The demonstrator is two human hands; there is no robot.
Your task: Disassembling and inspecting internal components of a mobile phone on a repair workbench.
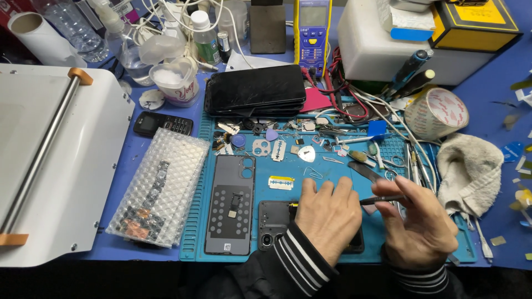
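The left hand (327, 213) presses flat on the opened phone (275, 224) on the blue mat (332, 166). The right hand (418, 227) fingers pinch a thin tool (382, 200); a slip could, I think, scratch the board inside.

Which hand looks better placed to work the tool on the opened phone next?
Probably the right hand: it already pinches the thin dark tool, tip pointing toward the opened phone. The left hand lies flat on that phone, apparently steadying it.
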